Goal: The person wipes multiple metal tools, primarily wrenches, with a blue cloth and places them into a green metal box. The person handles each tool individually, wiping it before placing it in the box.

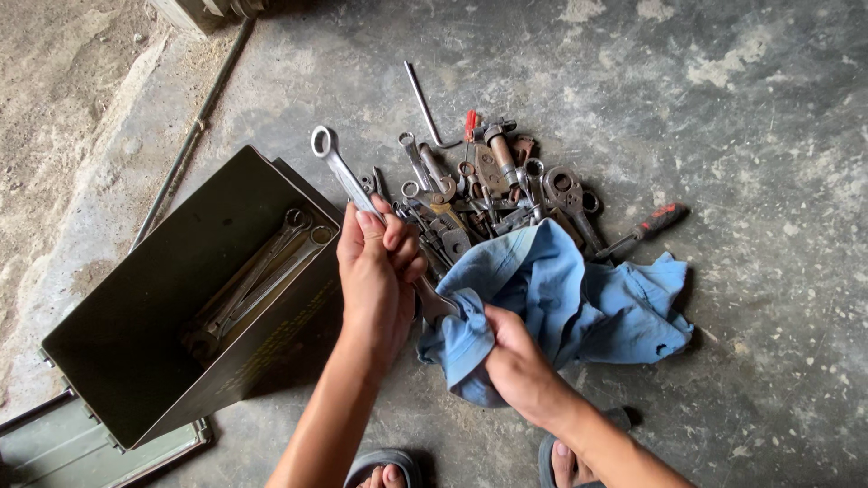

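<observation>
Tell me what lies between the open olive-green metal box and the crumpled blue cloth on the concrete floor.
In the head view, the left hand gripping a long silver combination wrench sits between the olive-green metal box and the blue cloth.

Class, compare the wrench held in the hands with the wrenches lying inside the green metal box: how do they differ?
The held wrench is raised, gripped by the left hand; the boxed wrenches lie loose. The right hand presses a blue cloth on the held wrench's lower end; the boxed wrenches touch no cloth. Both are metal with ring ends.
</observation>
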